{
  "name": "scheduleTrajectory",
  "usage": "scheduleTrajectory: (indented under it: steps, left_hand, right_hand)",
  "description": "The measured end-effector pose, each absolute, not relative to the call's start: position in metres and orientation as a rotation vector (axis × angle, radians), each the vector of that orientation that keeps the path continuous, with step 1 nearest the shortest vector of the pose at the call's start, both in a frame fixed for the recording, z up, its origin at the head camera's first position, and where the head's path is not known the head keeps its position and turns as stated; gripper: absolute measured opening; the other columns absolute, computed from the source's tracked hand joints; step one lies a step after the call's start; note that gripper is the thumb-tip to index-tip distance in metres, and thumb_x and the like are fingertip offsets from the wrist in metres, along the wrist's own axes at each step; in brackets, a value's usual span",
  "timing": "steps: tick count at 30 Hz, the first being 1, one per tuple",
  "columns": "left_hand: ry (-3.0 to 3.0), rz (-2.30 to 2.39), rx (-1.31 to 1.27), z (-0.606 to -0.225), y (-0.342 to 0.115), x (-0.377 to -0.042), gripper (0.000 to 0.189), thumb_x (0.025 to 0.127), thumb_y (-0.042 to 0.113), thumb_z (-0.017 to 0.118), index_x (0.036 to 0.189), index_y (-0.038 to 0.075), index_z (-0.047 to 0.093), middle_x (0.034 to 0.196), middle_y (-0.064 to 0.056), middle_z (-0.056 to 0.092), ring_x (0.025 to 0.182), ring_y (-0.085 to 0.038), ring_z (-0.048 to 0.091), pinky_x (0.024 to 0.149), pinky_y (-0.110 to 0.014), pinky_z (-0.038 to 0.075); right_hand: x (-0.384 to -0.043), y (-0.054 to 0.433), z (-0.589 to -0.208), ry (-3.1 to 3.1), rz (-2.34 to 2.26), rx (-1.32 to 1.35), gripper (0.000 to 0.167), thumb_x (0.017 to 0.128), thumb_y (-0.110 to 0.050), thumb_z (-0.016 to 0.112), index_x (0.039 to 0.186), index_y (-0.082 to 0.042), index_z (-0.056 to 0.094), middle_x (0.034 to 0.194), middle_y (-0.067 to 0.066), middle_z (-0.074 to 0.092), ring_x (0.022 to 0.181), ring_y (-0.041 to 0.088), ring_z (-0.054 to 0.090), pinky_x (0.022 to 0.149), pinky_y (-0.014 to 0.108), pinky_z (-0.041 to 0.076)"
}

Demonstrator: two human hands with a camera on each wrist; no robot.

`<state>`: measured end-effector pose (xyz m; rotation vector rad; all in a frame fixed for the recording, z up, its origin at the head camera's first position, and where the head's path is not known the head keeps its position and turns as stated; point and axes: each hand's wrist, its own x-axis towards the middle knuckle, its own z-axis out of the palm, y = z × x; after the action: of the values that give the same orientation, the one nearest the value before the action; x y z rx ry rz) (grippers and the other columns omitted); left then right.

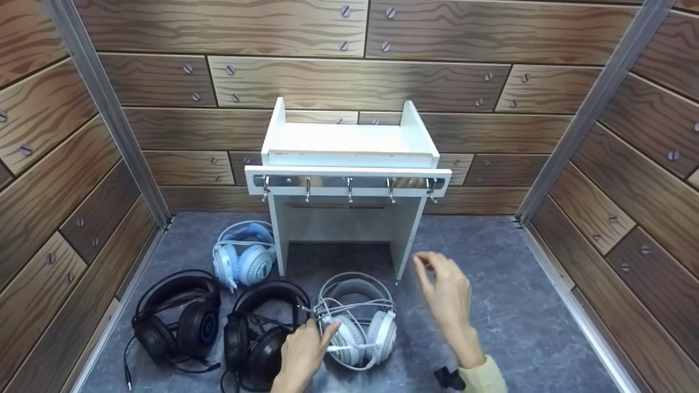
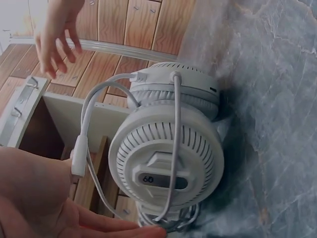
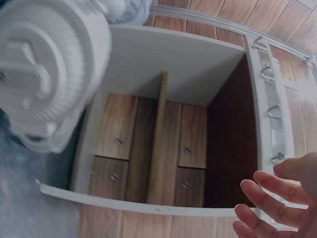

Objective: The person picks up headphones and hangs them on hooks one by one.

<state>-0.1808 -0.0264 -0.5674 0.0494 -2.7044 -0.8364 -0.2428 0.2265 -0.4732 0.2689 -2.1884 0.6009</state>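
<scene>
Gray-white headphones (image 1: 357, 327) lie on the floor before a white shelf stand, their cable wound loosely around them. My left hand (image 1: 303, 349) is at their left side, its fingers fairly straight. In the left wrist view, its fingertips (image 2: 153, 231) come close to the lower end of the headphones (image 2: 166, 158), near the cable; I cannot tell if they touch. My right hand (image 1: 445, 292) hovers to the right of the stand, holding nothing, its fingers loosely bent. The right wrist view has these fingers (image 3: 270, 203) near the metal hooks (image 3: 275, 113).
Black headphones (image 1: 262, 349) lie beside my left hand, with a second black pair (image 1: 199, 322) farther left. Light blue headphones (image 1: 254, 262) sit by the left leg of the stand (image 1: 349, 139). A hook rail (image 1: 256, 189) crosses its front. Wood-patterned walls (image 1: 295, 82) enclose the floor (image 1: 519, 305).
</scene>
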Motion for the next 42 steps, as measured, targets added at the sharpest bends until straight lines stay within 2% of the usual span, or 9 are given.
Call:
scheduleTrajectory:
  steps: [9, 12, 15, 17, 21, 25, 32, 38, 42]
  left_hand:
    - [-2.864, -1.263, -0.053, -0.575, -0.039, -0.189, 0.067, 0.099, 0.056, 0.053, 0.118, -0.008, 0.065, 0.104, -0.030, 0.070, 0.097, -0.050, 0.067, 0.082, -0.061, 0.051]
    - [-2.874, -1.387, -0.051, -0.577, -0.040, -0.192, 0.067, 0.103, 0.054, 0.048, 0.120, -0.008, 0.064, 0.099, -0.024, 0.071, 0.091, -0.042, 0.069, 0.084, -0.058, 0.051]
    - [-2.858, -1.468, 0.010, -0.577, -0.038, -0.194, 0.064, 0.104, 0.056, 0.044, 0.113, -0.004, 0.066, 0.086, -0.016, 0.069, 0.071, -0.029, 0.067, 0.077, -0.051, 0.053]
    - [-2.844, -1.496, 0.045, -0.577, -0.036, -0.195, 0.063, 0.104, 0.057, 0.043, 0.109, -0.001, 0.066, 0.083, -0.014, 0.068, 0.065, -0.024, 0.064, 0.075, -0.048, 0.053]
    - [-2.750, -1.609, 0.076, -0.578, -0.031, -0.196, 0.059, 0.101, 0.053, 0.053, 0.115, -0.003, 0.064, 0.102, -0.025, 0.070, 0.084, -0.035, 0.069, 0.079, -0.050, 0.054]
    - [-2.587, -1.787, 0.111, -0.583, -0.024, -0.197, 0.066, 0.098, 0.044, 0.063, 0.133, -0.010, 0.053, 0.122, -0.036, 0.062, 0.106, -0.043, 0.064, 0.081, -0.050, 0.056]
    - [-2.329, -2.213, 0.217, -0.591, -0.016, -0.202, 0.083, 0.095, 0.039, 0.068, 0.148, -0.013, 0.031, 0.126, -0.039, 0.053, 0.101, -0.037, 0.063, 0.071, -0.049, 0.060]
    - [-2.255, -2.334, 0.236, -0.596, -0.013, -0.203, 0.083, 0.094, 0.031, 0.071, 0.152, -0.008, 0.025, 0.117, -0.029, 0.058, 0.085, -0.025, 0.065, 0.063, -0.047, 0.060]
    - [-2.232, -2.387, 0.233, -0.599, -0.011, -0.202, 0.084, 0.095, 0.032, 0.070, 0.154, -0.002, 0.021, 0.118, -0.029, 0.056, 0.082, -0.027, 0.067, 0.060, -0.055, 0.059]
  right_hand:
    - [-0.252, 0.237, -0.436, -2.109, 0.589, 0.307, 0.012, 0.092, -0.013, 0.075, 0.103, -0.012, 0.076, 0.091, 0.003, 0.073, 0.078, 0.023, 0.066, 0.061, 0.038, 0.053]
    - [-0.255, 0.239, -0.425, -2.086, 0.584, 0.327, 0.015, 0.092, -0.013, 0.075, 0.107, -0.013, 0.076, 0.097, 0.003, 0.073, 0.082, 0.024, 0.066, 0.065, 0.040, 0.054]
    - [-0.259, 0.238, -0.414, -2.070, 0.587, 0.355, 0.019, 0.092, -0.013, 0.075, 0.111, -0.013, 0.075, 0.103, 0.004, 0.072, 0.089, 0.026, 0.065, 0.072, 0.043, 0.055]
    - [-0.263, 0.237, -0.406, -2.066, 0.589, 0.374, 0.021, 0.093, -0.013, 0.074, 0.113, -0.012, 0.074, 0.107, 0.006, 0.071, 0.094, 0.028, 0.065, 0.076, 0.044, 0.056]
    - [-0.274, 0.233, -0.389, -2.051, 0.614, 0.409, 0.024, 0.094, -0.014, 0.073, 0.118, -0.010, 0.071, 0.114, 0.010, 0.070, 0.105, 0.031, 0.063, 0.084, 0.047, 0.055]
    - [-0.287, 0.231, -0.374, -2.040, 0.602, 0.425, 0.029, 0.096, -0.017, 0.071, 0.124, -0.009, 0.069, 0.120, 0.014, 0.067, 0.115, 0.033, 0.058, 0.093, 0.048, 0.053]
    - [-0.317, 0.226, -0.352, -2.058, 0.472, 0.488, 0.037, 0.099, -0.023, 0.068, 0.130, -0.005, 0.064, 0.127, 0.016, 0.062, 0.123, 0.033, 0.053, 0.108, 0.044, 0.043]
    - [-0.339, 0.218, -0.344, -2.057, 0.367, 0.561, 0.041, 0.098, -0.023, 0.068, 0.134, -0.003, 0.062, 0.134, 0.015, 0.060, 0.129, 0.034, 0.053, 0.112, 0.044, 0.040]
    - [-0.352, 0.211, -0.343, -2.091, 0.301, 0.584, 0.044, 0.100, -0.026, 0.064, 0.137, -0.002, 0.059, 0.138, 0.016, 0.059, 0.134, 0.033, 0.051, 0.117, 0.045, 0.035]
